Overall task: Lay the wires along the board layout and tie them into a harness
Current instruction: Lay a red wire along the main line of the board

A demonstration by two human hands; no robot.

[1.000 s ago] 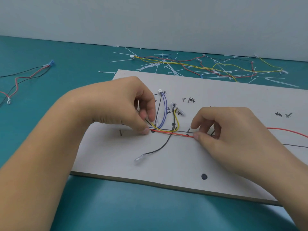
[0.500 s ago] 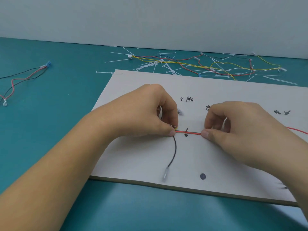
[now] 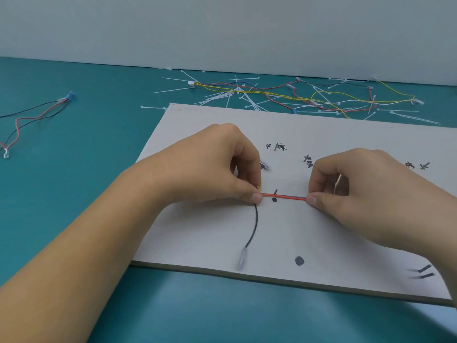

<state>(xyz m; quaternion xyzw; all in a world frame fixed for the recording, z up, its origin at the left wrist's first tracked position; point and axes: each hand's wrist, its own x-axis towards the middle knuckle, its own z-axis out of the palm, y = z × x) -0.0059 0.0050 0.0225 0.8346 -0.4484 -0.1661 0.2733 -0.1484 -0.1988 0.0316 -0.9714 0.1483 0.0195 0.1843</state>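
Note:
A grey layout board (image 3: 210,233) with black marks and handwritten labels lies on the teal table. A red wire (image 3: 284,197) with a dark wire alongside is stretched straight across the board. My left hand (image 3: 212,167) pinches the bundle at its left end, and my right hand (image 3: 358,191) pinches it at the right end. A black wire (image 3: 254,226) curves down from under my left thumb and ends in a clear terminal (image 3: 241,260). A bit of yellow wire (image 3: 260,185) peeps out at my left fingers. The rest of the bundle is hidden under my hands.
Loose coloured wires (image 3: 309,95) and several white cable ties (image 3: 222,95) are scattered behind the board near the wall. A red and black wire set with a blue connector (image 3: 69,95) lies at the far left.
My left hand has slid right along the bundle and now covers the purple and yellow loops. The black wire hangs straighter down. My right hand has shifted slightly right.

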